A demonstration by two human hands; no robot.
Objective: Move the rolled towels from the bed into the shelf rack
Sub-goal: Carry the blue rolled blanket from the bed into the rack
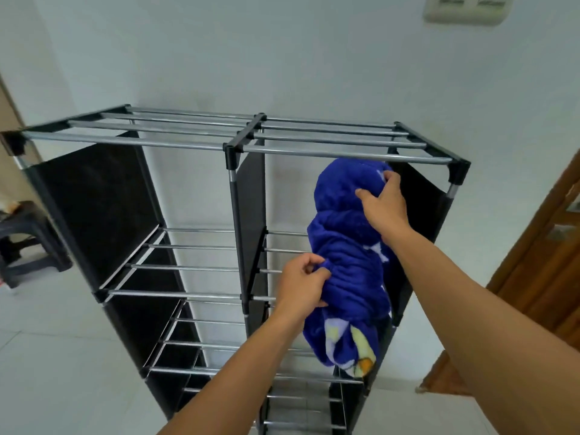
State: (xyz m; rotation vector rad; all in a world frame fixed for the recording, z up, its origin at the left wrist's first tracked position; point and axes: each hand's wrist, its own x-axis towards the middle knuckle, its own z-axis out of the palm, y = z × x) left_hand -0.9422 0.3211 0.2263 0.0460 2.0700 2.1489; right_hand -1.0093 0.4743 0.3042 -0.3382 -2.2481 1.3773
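Your left hand (303,285) and right hand (384,204), fingers clamped on rolled towel (348,262), steer it into shelf rack (238,149) bay at 2 o'clock.

The rolled blue towel (348,246) hides the shelf bars behind it in the upper right compartment of the shelf rack (238,146), whose base runs out of the bottom edge. The left hand (301,287) covers part of the towel's side, the right hand (384,204) part of its upper end. A dark stool (25,240) is cut off at the left edge, a wooden door (539,277) at the right, and a wall fitting (467,7) at the top.
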